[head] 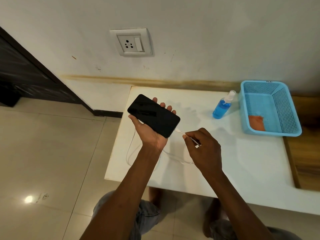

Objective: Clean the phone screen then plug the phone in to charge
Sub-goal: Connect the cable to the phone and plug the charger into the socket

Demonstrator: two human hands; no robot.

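Observation:
A black phone [154, 115] with a dark screen lies face up in my left hand [147, 130], above the left part of the white table [242, 161]; fingertips curl over its far edge and the thumb holds its near edge. My right hand [202, 146] pinches the white charging cable [180, 131] just behind its plug, which meets the phone's lower right end. The rest of the cable [173, 158] loops over the table under my forearms. A white wall socket [131, 42] with a switch sits on the wall above, with nothing plugged into it.
A spray bottle [222, 106] of blue liquid stands at the back of the table. Beside it on the right is a light blue plastic basket [290, 129] holding an orange cloth [257, 122]. The tiled floor lies to the left, and my knees show below the table edge.

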